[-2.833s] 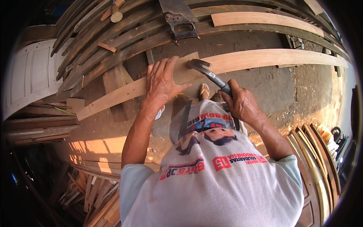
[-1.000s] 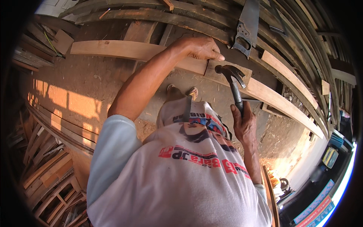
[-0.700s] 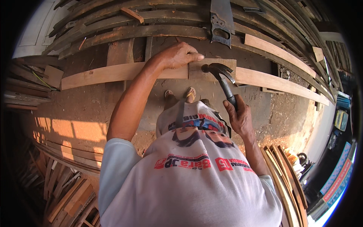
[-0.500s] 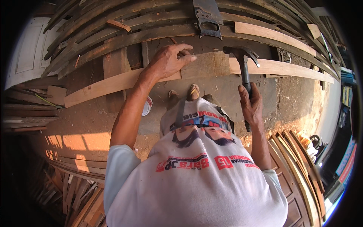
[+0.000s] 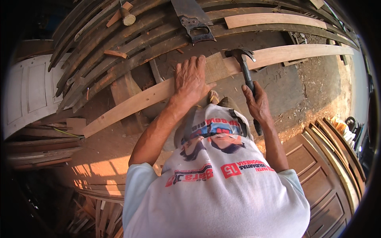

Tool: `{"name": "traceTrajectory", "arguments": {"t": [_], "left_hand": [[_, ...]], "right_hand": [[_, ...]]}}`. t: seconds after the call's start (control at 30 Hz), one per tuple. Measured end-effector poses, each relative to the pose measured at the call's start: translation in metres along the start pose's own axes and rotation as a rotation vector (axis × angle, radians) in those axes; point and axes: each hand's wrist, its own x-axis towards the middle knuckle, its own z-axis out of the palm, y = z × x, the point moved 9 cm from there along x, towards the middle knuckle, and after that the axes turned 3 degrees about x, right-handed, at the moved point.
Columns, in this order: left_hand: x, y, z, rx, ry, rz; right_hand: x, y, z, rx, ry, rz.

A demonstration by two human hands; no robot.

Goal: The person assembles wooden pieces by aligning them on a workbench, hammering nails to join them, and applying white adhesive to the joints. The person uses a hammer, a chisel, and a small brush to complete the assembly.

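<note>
A claw hammer [image 5: 246,73] with a dark head and handle is in my right hand [image 5: 258,102], whose fingers are wrapped round the grip. Its head overlaps the long pale plank [image 5: 139,101] in view; I cannot tell whether they touch. My left hand [image 5: 191,80] lies across that plank, fingers stretched toward its far edge and thumb apart. Just right of it, a short, rougher wooden piece [image 5: 219,67] crosses the plank, partly hidden behind the hand. No nail shows.
Beyond the plank, a handsaw [image 5: 195,28] and a wooden-handled tool [image 5: 127,18] lie on rows of dark timber strips [image 5: 149,55]. A white panelled door [image 5: 33,89] is at left, a brown one [image 5: 317,182] at lower right. Stacked boards [image 5: 39,152] stand at left.
My left hand has come down from above the plank onto it, its bent fingers now straightened. The hammer stays in my right hand near the short piece. The whole view has turned and shifted.
</note>
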Motion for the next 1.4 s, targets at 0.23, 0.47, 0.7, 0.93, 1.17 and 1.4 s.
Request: {"name": "traceTrajectory", "arguments": {"t": [0.23, 0.47, 0.7, 0.93, 1.17, 1.4], "left_hand": [[-0.001, 0.004, 0.003, -0.028, 0.071, 0.035], [0.010, -0.003, 0.002, -0.025, -0.023, 0.043], [-0.002, -0.031, -0.018, -0.106, -0.200, 0.018], [-0.021, -0.045, -0.007, -0.048, -0.157, -0.095], [-0.057, -0.020, -0.006, -0.016, 0.018, -0.077], [-0.104, 0.010, 0.013, 0.044, 0.105, -0.024]], "right_hand": [[0.003, 0.002, 0.006, -0.035, -0.049, -0.028], [0.004, -0.018, 0.004, -0.053, -0.127, -0.026], [0.007, -0.011, 0.001, -0.080, -0.180, -0.016], [0.014, -0.005, -0.021, 0.021, -0.156, 0.007], [0.032, -0.026, -0.074, -0.077, -0.329, 0.072], [0.066, -0.072, -0.084, -0.392, -0.605, 0.013]]}}
